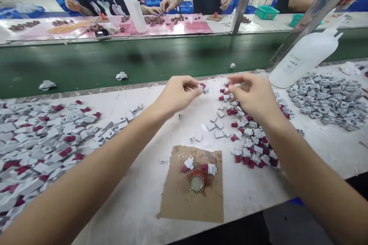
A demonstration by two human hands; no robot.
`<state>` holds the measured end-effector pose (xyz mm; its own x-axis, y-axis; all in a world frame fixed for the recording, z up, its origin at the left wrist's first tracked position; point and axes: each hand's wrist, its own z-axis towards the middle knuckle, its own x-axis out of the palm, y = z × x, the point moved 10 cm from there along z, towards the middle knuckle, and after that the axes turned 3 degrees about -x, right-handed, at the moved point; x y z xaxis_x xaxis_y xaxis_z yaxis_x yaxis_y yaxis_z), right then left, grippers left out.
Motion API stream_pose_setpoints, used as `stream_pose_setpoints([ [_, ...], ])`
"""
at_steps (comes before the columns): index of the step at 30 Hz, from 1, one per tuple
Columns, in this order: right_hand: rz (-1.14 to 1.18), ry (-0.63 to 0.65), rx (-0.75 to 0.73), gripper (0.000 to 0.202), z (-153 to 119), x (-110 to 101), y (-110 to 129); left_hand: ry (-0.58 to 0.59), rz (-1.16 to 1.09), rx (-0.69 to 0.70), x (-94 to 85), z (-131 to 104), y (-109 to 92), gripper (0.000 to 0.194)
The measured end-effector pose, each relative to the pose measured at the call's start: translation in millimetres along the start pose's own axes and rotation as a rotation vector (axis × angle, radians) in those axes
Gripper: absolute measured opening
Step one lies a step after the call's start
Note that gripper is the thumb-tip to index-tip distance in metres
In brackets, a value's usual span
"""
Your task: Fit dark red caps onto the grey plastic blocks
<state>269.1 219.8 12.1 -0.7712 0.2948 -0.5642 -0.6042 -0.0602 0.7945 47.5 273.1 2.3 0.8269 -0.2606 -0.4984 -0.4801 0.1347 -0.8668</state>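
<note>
Two bare hands reach over one white bench (138,195), with three heaps of small parts on it: a mixed grey-and-red heap (43,141) at the left, a second mixed heap (255,147) by the right forearm, and a plain grey heap (330,99) at the far right (too many pieces to count). One cardboard sheet (192,206) carries one round cap (197,183) and two red-and-white pieces. Three pale pieces (121,76) sit along the green strip (172,57), and three people are across it.

The left hand (179,93) has its thumb and fingers pinched together on a small red-and-white part (204,88), which sticks out at the fingertips, toward the right hand (254,93). That hand is over the far end of the second heap, apart from the part.

The right fingertips are blurred, so I cannot tell whether they grip anything. Its wrist hides some of the heap; the left heap is cut off by the frame.
</note>
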Motion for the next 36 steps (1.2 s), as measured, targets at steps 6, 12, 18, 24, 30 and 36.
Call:
stream_pose_setpoints([
  [6,-0.367,0.09,0.055,0.033,147.8,20.8,-46.3,-0.228,-0.019,-0.249,-12.3,117.5,47.9,0.025],
  [12,-0.208,0.141,0.066,0.009,168.9,44.5,-45.4,-0.285,0.06,-0.289,-21.5,135.2,61.1,0.019],
  [18,0.276,0.172,-0.005,0.017,85.0,51.9,4.9,-0.151,-0.073,-0.024,-17.8,49.8,16.5,0.021],
  [24,0.756,0.242,0.055,0.034,-27.1,55.5,36.6,0.02,-0.419,0.208,-4.5,-61.6,-21.6,0.016],
  [30,0.418,0.341,-0.055,0.025,-113.4,39.5,39.7,0.184,-0.479,-0.036,24.5,-150.2,1.3,0.011],
  [36,0.308,0.384,-0.014,0.025,-187.1,31.0,-1.9,0.11,-0.126,0.018,12.8,-208.2,12.4,0.017],
])
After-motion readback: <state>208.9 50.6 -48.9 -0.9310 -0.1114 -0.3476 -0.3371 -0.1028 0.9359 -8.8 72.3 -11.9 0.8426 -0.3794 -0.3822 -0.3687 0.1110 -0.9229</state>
